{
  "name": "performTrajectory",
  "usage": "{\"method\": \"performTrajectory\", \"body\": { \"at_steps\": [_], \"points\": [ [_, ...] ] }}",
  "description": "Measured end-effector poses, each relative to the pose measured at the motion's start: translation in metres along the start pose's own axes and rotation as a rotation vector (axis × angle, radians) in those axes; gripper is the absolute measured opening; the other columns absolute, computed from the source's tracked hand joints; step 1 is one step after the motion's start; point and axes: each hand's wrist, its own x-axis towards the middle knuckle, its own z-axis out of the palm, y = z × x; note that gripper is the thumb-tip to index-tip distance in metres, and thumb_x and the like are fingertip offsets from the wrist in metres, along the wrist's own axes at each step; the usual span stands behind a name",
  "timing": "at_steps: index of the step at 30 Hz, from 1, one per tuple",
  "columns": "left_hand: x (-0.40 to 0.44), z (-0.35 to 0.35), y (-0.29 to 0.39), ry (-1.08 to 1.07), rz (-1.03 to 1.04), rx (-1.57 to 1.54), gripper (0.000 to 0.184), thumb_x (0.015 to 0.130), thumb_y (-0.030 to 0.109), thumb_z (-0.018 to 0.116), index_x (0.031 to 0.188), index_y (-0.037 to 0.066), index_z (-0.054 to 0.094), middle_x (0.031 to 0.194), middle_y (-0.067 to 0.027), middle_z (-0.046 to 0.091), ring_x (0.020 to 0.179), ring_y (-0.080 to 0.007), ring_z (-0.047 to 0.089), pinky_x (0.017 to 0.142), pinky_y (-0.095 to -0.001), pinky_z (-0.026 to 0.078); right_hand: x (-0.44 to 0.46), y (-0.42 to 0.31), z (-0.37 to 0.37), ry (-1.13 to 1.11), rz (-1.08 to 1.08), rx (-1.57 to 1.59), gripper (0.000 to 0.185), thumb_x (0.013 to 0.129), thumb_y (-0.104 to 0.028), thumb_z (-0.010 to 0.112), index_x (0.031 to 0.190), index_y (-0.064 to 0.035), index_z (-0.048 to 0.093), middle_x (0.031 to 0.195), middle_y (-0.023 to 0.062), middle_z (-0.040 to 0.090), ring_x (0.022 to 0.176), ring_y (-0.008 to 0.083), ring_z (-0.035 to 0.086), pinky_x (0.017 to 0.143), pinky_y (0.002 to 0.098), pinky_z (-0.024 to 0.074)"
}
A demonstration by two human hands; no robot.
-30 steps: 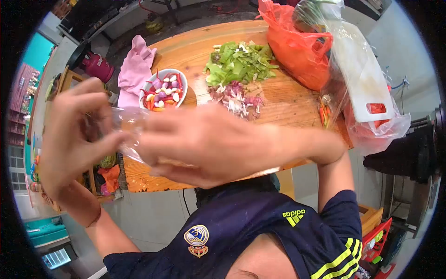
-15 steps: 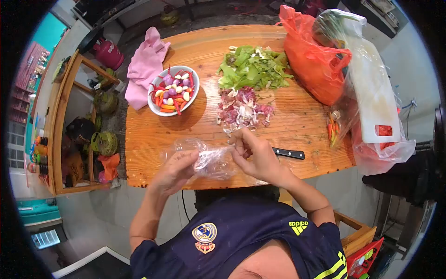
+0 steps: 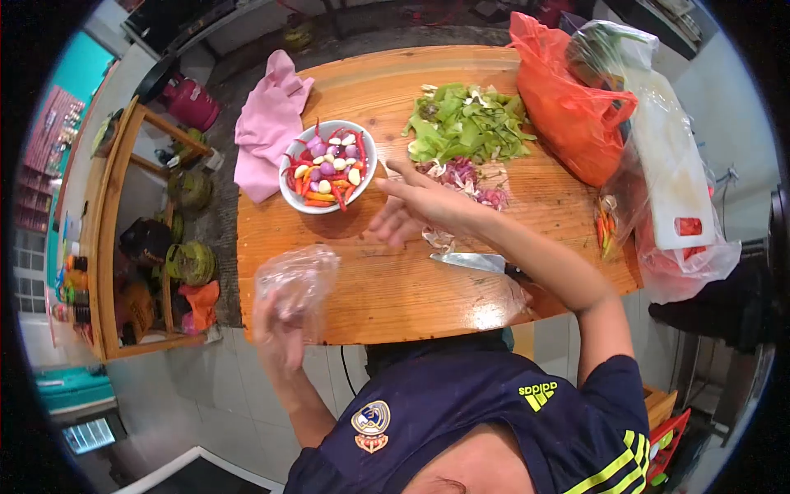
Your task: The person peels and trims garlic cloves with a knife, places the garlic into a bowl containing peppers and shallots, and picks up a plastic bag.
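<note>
My left hand (image 3: 282,331) is closed on a crumpled clear plastic bag (image 3: 298,276) over the table's front left part. My right hand (image 3: 420,202) reaches over the middle, empty, with its fingers apart and slightly blurred. Just beyond its fingertips stands a white bowl (image 3: 369,175) of red and orange chillies, shallots and peeled garlic. Under and beside the right hand lie purple and white peelings (image 3: 461,177), partly covered by it. A knife (image 3: 473,261) rests in front of them, its black handle partly behind my right forearm.
Green leaf scraps (image 3: 469,128) lie at the back of the wooden table (image 3: 387,305). A pink cloth (image 3: 267,136) is at the back left. On the right are an orange plastic bag (image 3: 568,111), a white cutting board (image 3: 671,165) in plastic, and some chillies (image 3: 606,230).
My hands have moved apart. The left has drawn the clear bag leftward; the right has let go of it and moved up toward the bowl. The knife's blade has come into view.
</note>
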Motion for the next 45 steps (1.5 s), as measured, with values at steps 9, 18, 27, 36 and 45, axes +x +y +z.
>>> {"method": "performTrajectory", "body": {
  "at_steps": [9,18,27,36,45],
  "points": [
    [0.019,-0.022,0.015,0.040,0.013,-0.176,0.023,0.090,0.015,0.050,0.107,0.000,0.054,0.098,-0.0096,0.060,0.066,-0.0110,0.055,0.066,-0.0253,0.050,0.053,0.013,0.009,-0.036,-0.167,0.229,0.060,0.095,-0.007,0.030,0.141,-0.0212,-0.005,0.106,0.0261,0.052,0.079,0.0279,0.064,0.069,0.0377,0.0580],
    [0.033,0.027,0.007,-0.100,-0.126,-0.174,0.029,0.092,0.018,0.049,0.114,0.000,0.051,0.102,-0.0106,0.060,0.076,-0.0124,0.056,0.073,-0.0288,0.049,0.065,0.008,0.005,0.086,-0.172,0.174,0.054,0.097,-0.011,0.030,0.142,-0.0176,0.002,0.108,0.0225,0.052,0.074,0.0259,0.065,0.066,0.0356,0.0589],
    [0.066,0.034,-0.014,-0.259,-0.254,-0.151,0.033,0.094,0.025,0.047,0.118,0.003,0.048,0.111,-0.0103,0.058,0.101,-0.0198,0.056,0.088,-0.0382,0.047,0.079,-0.011,-0.018,0.096,-0.178,0.108,0.048,0.094,-0.009,0.032,0.139,-0.0084,0.015,0.100,0.0205,0.058,0.070,0.0219,0.066,0.064,0.0318,0.0593],
    [0.076,0.069,-0.026,-0.364,-0.329,-0.094,0.033,0.095,0.027,0.043,0.117,0.003,0.047,0.110,-0.0114,0.057,0.099,-0.0203,0.058,0.086,-0.0374,0.049,0.098,-0.031,-0.050,0.092,-0.168,0.074,0.048,0.090,-0.005,0.033,0.136,-0.0040,0.018,0.096,0.0203,0.059,0.072,0.0252,0.066,0.064,0.0332,0.0594],
    [0.105,0.072,-0.042,-0.400,-0.380,0.065,0.031,0.095,0.026,0.044,0.118,0.006,0.046,0.111,-0.0086,0.057,0.101,-0.0190,0.058,0.083,-0.0346,0.052,0.044,-0.051,-0.044,0.378,-0.485,-0.632,0.048,0.088,-0.016,0.056,0.126,-0.0024,0.031,0.068,0.0111,0.061,0.055,0.0172,0.061,0.047,0.0258,0.0469]
  ]
}}
